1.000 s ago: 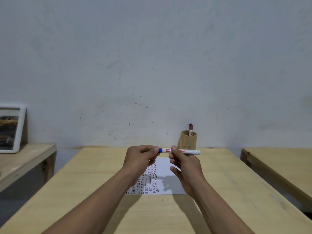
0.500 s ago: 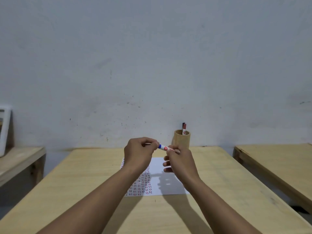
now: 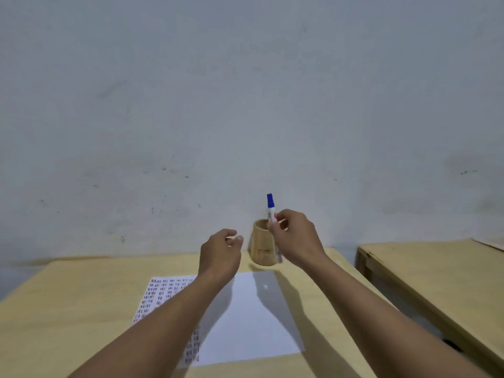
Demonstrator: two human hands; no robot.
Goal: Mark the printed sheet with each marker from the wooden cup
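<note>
My right hand [image 3: 297, 238] grips a white marker with a blue cap [image 3: 270, 203]. It holds the marker nearly upright, cap up, at the right rim of the wooden cup [image 3: 261, 246]. The marker's lower end shows beside the cup's right side. My left hand [image 3: 219, 255] hovers just left of the cup with its fingers curled in and nothing in them. The printed sheet [image 3: 245, 309] lies flat under my forearms, with rows of small red and dark marks down its left part. What is inside the cup is hidden.
The cup stands at the far edge of a light wooden table [image 3: 68, 296], close to a grey wall [image 3: 245, 105]. A second wooden table [image 3: 436, 268] stands to the right across a narrow gap.
The marker was horizontal between both hands. My left hand has let go of it, and my right hand has turned it upright and carried it to the cup. The view has tilted down and right.
</note>
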